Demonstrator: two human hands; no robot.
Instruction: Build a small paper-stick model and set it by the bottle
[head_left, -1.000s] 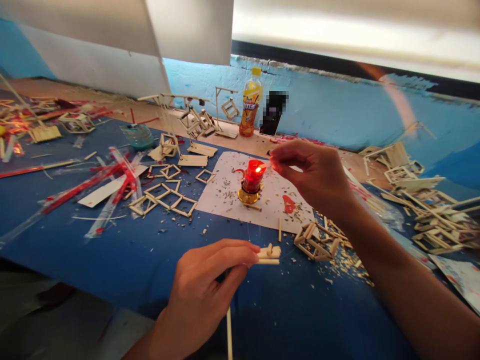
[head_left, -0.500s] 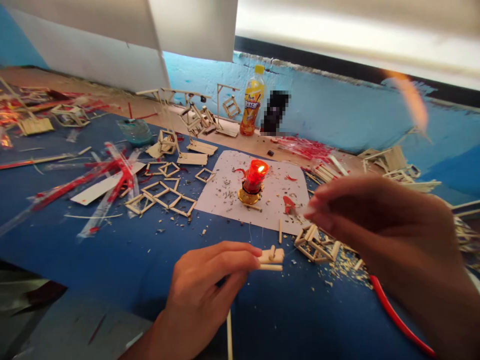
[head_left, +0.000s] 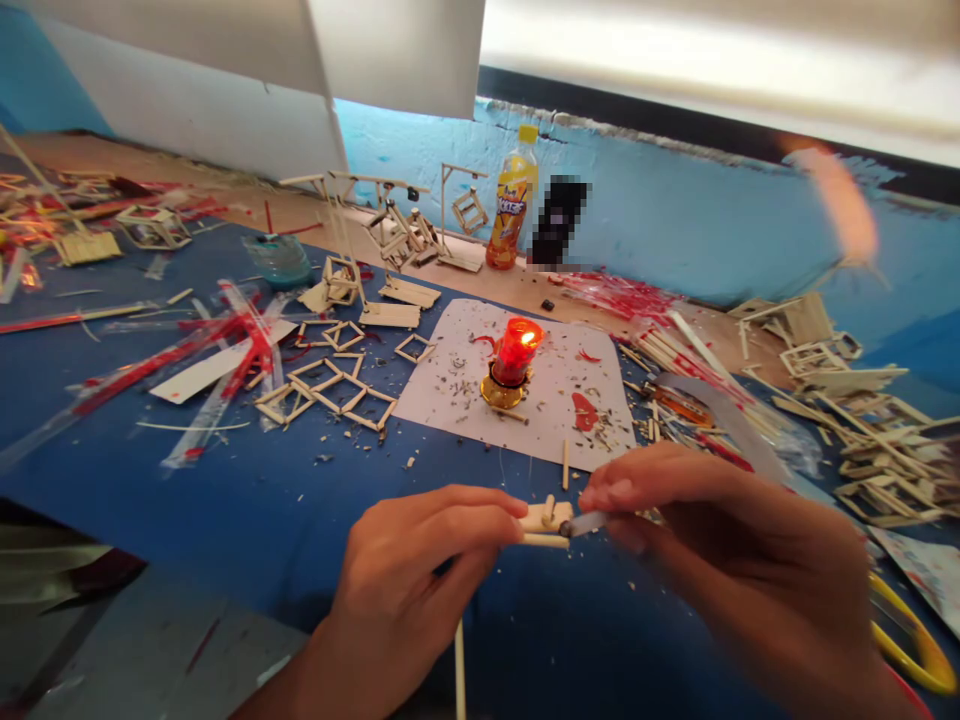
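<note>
My left hand [head_left: 431, 565] is closed on a small assembly of wooden sticks [head_left: 541, 518], a short peg standing up from it. A long thin stick [head_left: 460, 670] extends below that hand. My right hand [head_left: 720, 540] pinches a translucent whitish glue stick [head_left: 589, 523]. The glue stick's dark tip touches the right end of the wooden assembly or is right beside it; which, I cannot tell. Beyond both hands a lit red candle [head_left: 517, 350] stands in a gold holder [head_left: 502, 390] on a white paper sheet [head_left: 450, 400] strewn with dark crumbs.
Flat stick frames [head_left: 330, 390] and red-and-clear plastic wrappers [head_left: 240, 340] lie to the left. Stick models, a drink bottle [head_left: 513, 200] and a teal glass dish [head_left: 277, 260] stand behind. More stick frames [head_left: 885, 460] pile up at right, near yellow scissor handles [head_left: 911, 640].
My right hand has come down and left, bringing the glue stick's tip to the wooden assembly. My left hand keeps its hold nearly in place.
</note>
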